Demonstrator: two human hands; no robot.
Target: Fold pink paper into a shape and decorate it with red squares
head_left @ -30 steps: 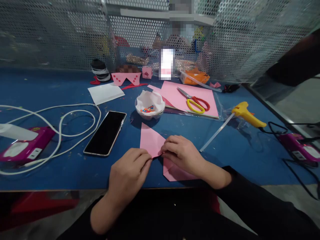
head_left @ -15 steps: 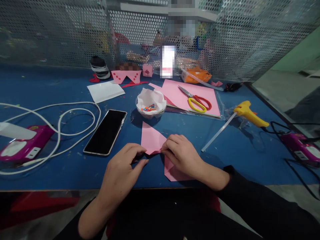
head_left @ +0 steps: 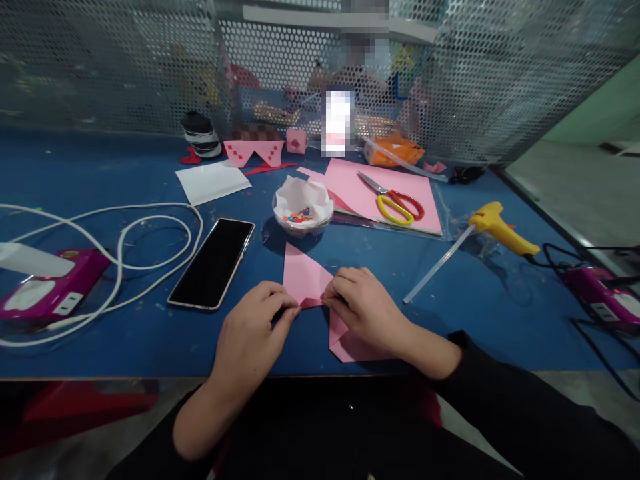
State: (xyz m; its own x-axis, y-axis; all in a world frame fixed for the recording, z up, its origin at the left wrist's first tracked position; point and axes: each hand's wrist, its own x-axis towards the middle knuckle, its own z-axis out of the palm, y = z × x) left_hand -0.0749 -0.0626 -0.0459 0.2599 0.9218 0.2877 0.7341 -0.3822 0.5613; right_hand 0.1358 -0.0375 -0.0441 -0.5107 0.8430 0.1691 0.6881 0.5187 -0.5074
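A piece of pink paper (head_left: 304, 272) lies on the blue table in front of me, its near edge folded. My left hand (head_left: 257, 327) pinches the left end of that edge between thumb and fingertips. At the edge's right end, my right hand (head_left: 367, 308) is closed with thumb and fingers on the paper. Under my right hand and wrist lies a second pink paper piece (head_left: 350, 347) with a folded corner, partly hidden by the hand.
Left of my hands lie a phone (head_left: 213, 263) and a white cable (head_left: 120, 260). Beyond the paper stands a lined bowl (head_left: 303, 207) with small coloured bits. Scissors (head_left: 395, 200) rest on pink sheets (head_left: 345, 180). A yellow glue gun (head_left: 500, 227) lies right, its glue stick pointing inward.
My left hand has moved slightly right, and its thumb has closed against the fingertips on the paper's near edge. My right hand stays in place.
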